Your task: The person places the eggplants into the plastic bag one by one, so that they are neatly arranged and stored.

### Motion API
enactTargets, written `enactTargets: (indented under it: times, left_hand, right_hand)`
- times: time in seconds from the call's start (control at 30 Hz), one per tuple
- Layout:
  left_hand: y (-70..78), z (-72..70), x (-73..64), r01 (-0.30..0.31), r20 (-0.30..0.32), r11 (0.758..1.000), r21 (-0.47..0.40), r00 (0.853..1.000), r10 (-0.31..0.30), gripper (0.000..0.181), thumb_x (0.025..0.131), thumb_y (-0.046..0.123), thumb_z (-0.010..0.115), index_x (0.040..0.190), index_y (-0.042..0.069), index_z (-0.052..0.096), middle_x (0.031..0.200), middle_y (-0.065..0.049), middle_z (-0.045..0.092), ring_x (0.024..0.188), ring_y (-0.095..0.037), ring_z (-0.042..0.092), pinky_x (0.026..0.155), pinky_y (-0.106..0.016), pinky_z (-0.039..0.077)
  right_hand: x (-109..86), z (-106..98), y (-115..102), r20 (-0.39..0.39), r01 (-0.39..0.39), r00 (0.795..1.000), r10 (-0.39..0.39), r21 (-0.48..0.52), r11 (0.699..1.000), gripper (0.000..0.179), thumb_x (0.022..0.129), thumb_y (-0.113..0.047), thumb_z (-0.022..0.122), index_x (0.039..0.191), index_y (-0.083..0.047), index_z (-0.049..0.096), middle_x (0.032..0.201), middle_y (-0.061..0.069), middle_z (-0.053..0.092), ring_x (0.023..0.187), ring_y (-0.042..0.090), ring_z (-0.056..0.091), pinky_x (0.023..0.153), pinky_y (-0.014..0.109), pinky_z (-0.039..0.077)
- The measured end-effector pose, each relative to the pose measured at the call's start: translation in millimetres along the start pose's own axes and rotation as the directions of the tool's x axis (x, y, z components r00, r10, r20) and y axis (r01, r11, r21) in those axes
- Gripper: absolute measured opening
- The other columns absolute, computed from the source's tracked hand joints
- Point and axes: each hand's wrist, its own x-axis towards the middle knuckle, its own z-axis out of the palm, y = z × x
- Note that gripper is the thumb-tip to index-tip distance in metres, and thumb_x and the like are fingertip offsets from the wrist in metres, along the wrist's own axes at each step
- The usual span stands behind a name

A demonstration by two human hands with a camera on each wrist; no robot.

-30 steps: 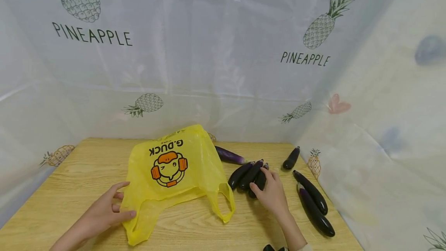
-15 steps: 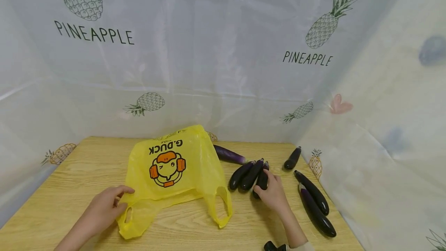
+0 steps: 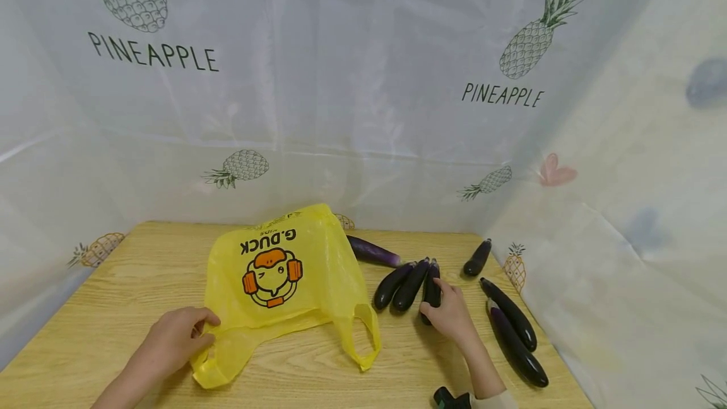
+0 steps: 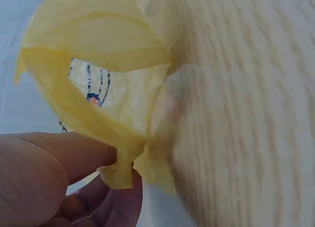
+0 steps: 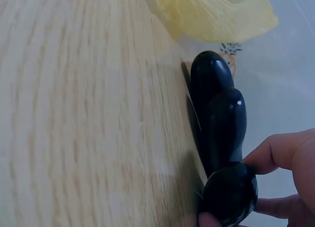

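A yellow plastic bag with an upside-down duck print lies on the wooden table. My left hand pinches its left handle between thumb and fingers, as the left wrist view shows. On the right, my right hand grips a dark eggplant around its sides. That eggplant fills the space between thumb and fingers in the right wrist view, low over or on the table; I cannot tell which. Left of it lie two more eggplants, one in the middle and one nearer the bag.
Behind the bag, a longer purple eggplant is partly covered. At the right edge lie a short eggplant and two long ones, the front one farthest right. A black object shows by the right sleeve. Printed sheeting encloses the table.
My left hand has come down onto the bag's left handle and taken hold of it. The right hand has closed around the rightmost eggplant of the three and shifted it slightly right, apart from the others.
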Motion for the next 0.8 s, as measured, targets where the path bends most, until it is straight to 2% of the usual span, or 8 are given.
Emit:
enactTargets:
  times: [0.13, 0.3, 0.37, 0.47, 0.53, 0.57, 0.6, 0.8]
  left_hand:
    - [-1.5, 1.1, -0.3, -0.017, -0.046, 1.0, 0.017, 0.999, 0.018, 0.013, 0.089, 0.006, 0.083, 0.098, 0.015, 0.08, 0.078, 0.006, 0.055, 0.072, -0.011, 0.046, 0.062, -0.028, 0.04]
    - [-0.8, 1.6, -1.6, -0.037, -0.166, 0.999, 0.031, 0.985, 0.042, 0.015, 0.086, 0.005, 0.085, 0.092, 0.017, 0.08, 0.091, 0.001, 0.06, 0.078, -0.014, 0.055, 0.062, -0.028, 0.047]
    - [1.0, 1.7, -2.2, -0.063, -0.236, 0.997, 0.038, 0.969, 0.07, 0.017, 0.083, 0.005, 0.088, 0.089, 0.018, 0.08, 0.098, -0.004, 0.06, 0.08, -0.016, 0.06, 0.062, -0.029, 0.05]
    - [4.8, 0.7, -1.7, -0.114, -0.346, 0.991, 0.075, 0.929, 0.133, 0.02, 0.078, 0.005, 0.092, 0.084, 0.019, 0.08, 0.106, -0.008, 0.06, 0.082, -0.02, 0.062, 0.062, -0.033, 0.052]
    - [7.6, -0.8, -0.2, -0.136, -0.396, 0.986, 0.095, 0.904, 0.162, 0.021, 0.075, 0.006, 0.094, 0.082, 0.02, 0.08, 0.106, -0.008, 0.061, 0.084, -0.023, 0.062, 0.064, -0.036, 0.052]
    - [9.0, -2.0, 1.0, -0.14, -0.408, 0.985, 0.099, 0.897, 0.169, 0.021, 0.075, 0.007, 0.095, 0.082, 0.02, 0.081, 0.104, -0.006, 0.061, 0.085, -0.023, 0.061, 0.064, -0.037, 0.051]
    - [10.5, -3.4, 2.0, -0.141, -0.411, 0.985, 0.099, 0.896, 0.169, 0.02, 0.075, 0.008, 0.095, 0.082, 0.021, 0.081, 0.103, -0.005, 0.062, 0.085, -0.023, 0.059, 0.065, -0.037, 0.05]
    - [18.7, -17.2, 6.7, -0.115, -0.381, 0.992, 0.048, 0.916, 0.125, 0.011, 0.086, 0.013, 0.089, 0.089, 0.019, 0.081, 0.097, 0.002, 0.07, 0.08, -0.018, 0.062, 0.063, -0.031, 0.05]
  right_hand:
    - [2.3, 0, 2, 0.016, -0.002, 1.0, 0.002, 0.007, 1.0, 0.076, 0.091, -0.019, 0.072, 0.157, 0.005, 0.044, 0.147, 0.04, 0.046, 0.129, 0.056, 0.053, 0.099, 0.065, 0.051]
    - [3.9, -3, 1, 0.035, -0.007, 0.999, 0.007, 0.005, 1.0, 0.076, 0.091, -0.018, 0.072, 0.158, 0.005, 0.043, 0.148, 0.041, 0.045, 0.129, 0.056, 0.053, 0.098, 0.065, 0.05]
    - [4.0, -5, 0, 0.041, -0.009, 0.999, 0.009, 0.002, 1.0, 0.078, 0.09, -0.018, 0.072, 0.158, 0.005, 0.043, 0.148, 0.041, 0.044, 0.127, 0.056, 0.054, 0.096, 0.064, 0.051]
    - [4.1, -7, 0, 0.048, -0.016, 0.999, 0.017, -0.007, 1.0, 0.079, 0.089, -0.018, 0.073, 0.158, 0.005, 0.042, 0.149, 0.042, 0.041, 0.127, 0.057, 0.054, 0.095, 0.064, 0.051]
    - [3.8, -8, 0, 0.049, -0.014, 0.999, 0.014, -0.016, 1.0, 0.08, 0.089, -0.017, 0.075, 0.159, 0.005, 0.042, 0.15, 0.043, 0.039, 0.128, 0.059, 0.052, 0.096, 0.065, 0.051]
    - [3.8, -9, 1, 0.048, -0.008, 0.999, 0.009, -0.024, 1.0, 0.081, 0.088, -0.016, 0.076, 0.158, 0.006, 0.042, 0.15, 0.043, 0.039, 0.128, 0.06, 0.052, 0.095, 0.066, 0.051]
    - [3.7, -10, 1, 0.048, -0.006, 0.999, 0.007, -0.029, 1.0, 0.081, 0.088, -0.015, 0.076, 0.158, 0.006, 0.042, 0.15, 0.043, 0.039, 0.128, 0.06, 0.052, 0.095, 0.066, 0.051]
    - [5.2, -14, 3, 0.063, 0.02, 0.998, -0.016, -0.059, 0.998, 0.082, 0.085, -0.012, 0.08, 0.156, 0.009, 0.045, 0.145, 0.04, 0.047, 0.12, 0.053, 0.058, 0.089, 0.058, 0.053]
